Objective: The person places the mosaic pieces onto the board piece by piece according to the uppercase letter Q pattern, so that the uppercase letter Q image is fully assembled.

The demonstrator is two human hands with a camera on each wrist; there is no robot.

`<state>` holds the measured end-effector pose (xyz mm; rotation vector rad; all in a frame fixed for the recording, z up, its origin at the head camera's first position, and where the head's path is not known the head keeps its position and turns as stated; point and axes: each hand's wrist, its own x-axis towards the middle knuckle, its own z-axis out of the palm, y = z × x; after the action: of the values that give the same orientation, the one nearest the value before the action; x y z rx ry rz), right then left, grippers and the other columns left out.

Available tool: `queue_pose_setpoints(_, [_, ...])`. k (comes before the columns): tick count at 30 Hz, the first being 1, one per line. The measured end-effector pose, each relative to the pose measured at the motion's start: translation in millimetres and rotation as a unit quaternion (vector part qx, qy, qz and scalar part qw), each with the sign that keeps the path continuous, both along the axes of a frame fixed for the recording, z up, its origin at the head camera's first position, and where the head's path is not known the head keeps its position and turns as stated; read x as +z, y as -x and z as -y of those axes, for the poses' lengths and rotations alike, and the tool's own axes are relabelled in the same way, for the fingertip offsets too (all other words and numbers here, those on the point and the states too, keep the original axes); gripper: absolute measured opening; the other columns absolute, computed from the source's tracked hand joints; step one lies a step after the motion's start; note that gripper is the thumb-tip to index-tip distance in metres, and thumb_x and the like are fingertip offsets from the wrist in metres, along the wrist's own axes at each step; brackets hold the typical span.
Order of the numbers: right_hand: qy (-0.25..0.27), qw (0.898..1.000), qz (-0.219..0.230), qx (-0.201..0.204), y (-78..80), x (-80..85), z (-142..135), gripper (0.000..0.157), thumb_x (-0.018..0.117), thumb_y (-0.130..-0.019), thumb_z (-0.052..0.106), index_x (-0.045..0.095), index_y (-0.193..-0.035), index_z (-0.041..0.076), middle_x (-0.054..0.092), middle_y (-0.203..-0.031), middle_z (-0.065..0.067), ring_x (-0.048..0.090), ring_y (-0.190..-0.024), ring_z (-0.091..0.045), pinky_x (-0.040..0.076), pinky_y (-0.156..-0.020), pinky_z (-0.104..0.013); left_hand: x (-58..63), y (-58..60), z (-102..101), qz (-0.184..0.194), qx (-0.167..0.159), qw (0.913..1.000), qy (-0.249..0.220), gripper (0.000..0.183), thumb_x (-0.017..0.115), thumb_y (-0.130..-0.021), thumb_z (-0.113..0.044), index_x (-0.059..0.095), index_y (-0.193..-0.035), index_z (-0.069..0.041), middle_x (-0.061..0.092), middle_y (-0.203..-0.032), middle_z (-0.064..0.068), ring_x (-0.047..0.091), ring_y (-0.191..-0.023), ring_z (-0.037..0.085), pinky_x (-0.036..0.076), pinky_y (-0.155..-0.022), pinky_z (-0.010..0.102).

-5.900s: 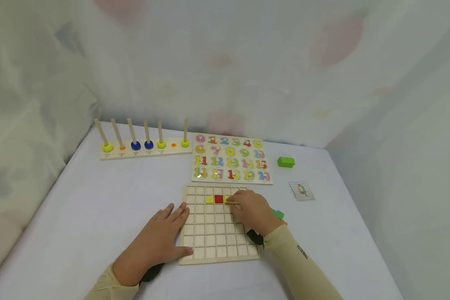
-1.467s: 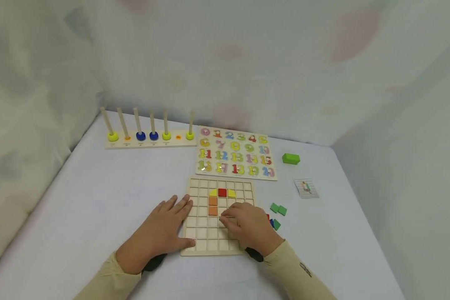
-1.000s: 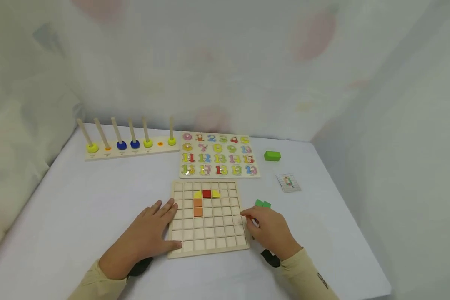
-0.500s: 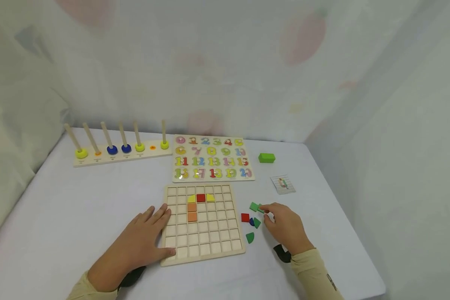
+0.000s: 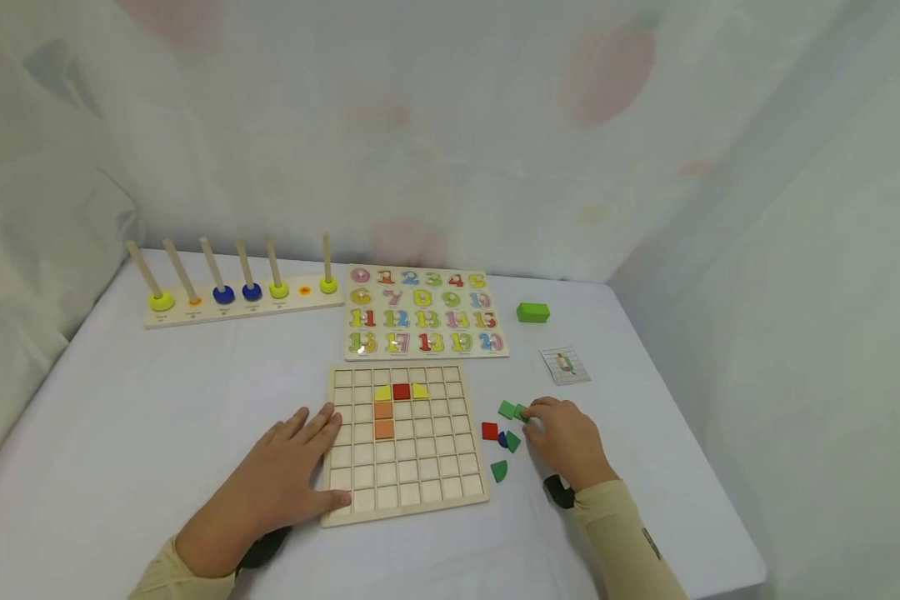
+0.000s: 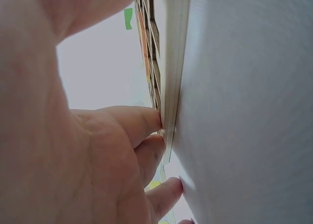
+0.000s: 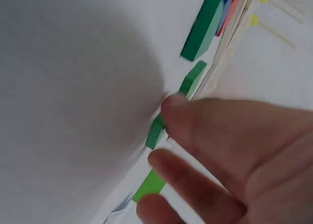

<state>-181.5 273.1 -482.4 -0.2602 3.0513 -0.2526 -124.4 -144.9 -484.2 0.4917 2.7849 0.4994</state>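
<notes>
My left hand [image 5: 270,477] lies spread at the left side of a wooden grid board [image 5: 427,493], thumb over its near corner and fingertips along its edge. In the left wrist view, fingers [image 6: 142,123] touch the board's side. Set in the grid are a red square [image 5: 401,392], two yellow quarter-round tiles [image 5: 382,394] beside it and two orange squares [image 5: 384,410] below the left one. Right of the board, my right hand [image 5: 568,442] pinches a green square tile [image 7: 155,133] at the table, the thumb covering part of it.
Close by lie another green square [image 5: 507,409], a red square [image 5: 490,431], a blue piece [image 5: 502,439] and two green quarter-rounds [image 5: 499,471]. Behind stand a number board [image 5: 427,354], a peg rack [image 5: 247,308], a green block [image 5: 532,312] and a pattern card [image 5: 566,367].
The yellow tile on the right and two orange squares have come to lie in the grid. My right hand has moved from the board to the green squares. The left hand has stayed.
</notes>
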Motion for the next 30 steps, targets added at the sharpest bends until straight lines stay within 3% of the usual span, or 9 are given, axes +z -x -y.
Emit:
queue_pose_setpoints(5, [-0.001, 1.0, 0.005, 0.026, 14.5, 0.2, 11, 0.035, 0.09, -0.089, 0.029, 0.082, -0.121, 0.016, 0.078, -0.12, -0.004, 0.073, -0.11, -0.026, 0.062, -0.09, -0.044, 0.0, -3.3, 5, -0.001, 0.006, 1.0, -0.006, 0.122, 0.074, -0.079, -0.081, 0.04, -0.164, -0.001, 0.033, -0.171, 0.02, 0.028, -0.153, 0.055, 0.027, -0.117, 0.074])
queue_pose_setpoints(8, [-0.008, 0.999, 0.018, 0.041, 22.3, 1.9, 18, 0.039, 0.089, -0.09, 0.033, 0.081, -0.123, 0.014, 0.078, -0.118, -0.004, 0.074, -0.106, -0.024, 0.063, -0.084, -0.041, 0.7, -5.6, 6, 0.0, 0.007, 0.9999, -0.015, 0.12, 0.075, -0.08, -0.079, 0.039, -0.164, -0.001, 0.032, -0.171, 0.02, 0.027, -0.153, 0.054, 0.027, -0.118, 0.074])
queue_pose_setpoints(12, [-0.015, 0.998, 0.031, 0.052, 30.6, 6.4, 25, 0.035, 0.088, -0.09, 0.037, 0.084, -0.115, 0.012, 0.078, -0.11, -0.004, 0.074, -0.095, -0.02, 0.063, -0.074, -0.036, 2.8, -6.7, 4, -0.003, 0.008, 0.9997, -0.021, 0.117, 0.077, -0.081, -0.076, 0.04, -0.164, -0.002, 0.032, -0.171, 0.019, 0.027, -0.154, 0.053, 0.026, -0.119, 0.072])
queue_pose_setpoints(17, [0.014, 0.998, 0.035, 0.051, 32.5, 17.1, 39, 0.03, 0.09, -0.088, 0.036, 0.085, -0.107, 0.013, 0.077, -0.099, 0.004, 0.065, -0.082, -0.011, 0.057, -0.067, -0.029, 5.8, -4.6, -1, 0.002, 0.003, 0.9998, -0.017, 0.116, 0.078, -0.082, -0.074, 0.039, -0.165, -0.002, 0.031, -0.172, 0.018, 0.025, -0.156, 0.051, 0.024, -0.121, 0.071])
queue_pose_setpoints(21, [0.028, 0.992, 0.013, 0.119, 34.3, 25.0, 70, 0.027, 0.088, -0.089, 0.037, 0.085, -0.105, 0.015, 0.075, -0.096, 0.008, 0.065, -0.083, -0.009, 0.057, -0.07, -0.03, 9.4, -3.9, -2, 0.009, 0.006, 0.9998, -0.016, 0.115, 0.08, -0.082, -0.071, 0.039, -0.165, -0.003, 0.031, -0.172, 0.018, 0.024, -0.156, 0.051, 0.023, -0.122, 0.07])
queue_pose_setpoints(25, [0.021, 0.978, -0.002, 0.207, 39.6, 22.5, 103, 0.027, 0.084, -0.094, 0.038, 0.085, -0.109, 0.017, 0.077, -0.102, 0.005, 0.069, -0.092, -0.012, 0.06, -0.075, -0.032, 11.3, -4.5, -1, 0.01, 0.014, 0.9997, -0.017, 0.115, 0.082, -0.082, -0.069, 0.039, -0.165, -0.003, 0.03, -0.172, 0.017, 0.023, -0.157, 0.05, 0.023, -0.122, 0.07])
queue_pose_setpoints(30, [0.009, 0.97, -0.005, 0.241, 40.8, 14.0, 122, 0.024, 0.084, -0.095, 0.036, 0.086, -0.115, 0.022, 0.078, -0.108, 0.003, 0.072, -0.095, -0.014, 0.059, -0.07, -0.03, 11.2, -5.3, -1, 0.015, 0.012, 0.9997, -0.016, 0.115, 0.081, -0.083, -0.07, 0.038, -0.165, -0.003, 0.029, -0.173, 0.016, 0.023, -0.157, 0.05, 0.023, -0.122, 0.07])
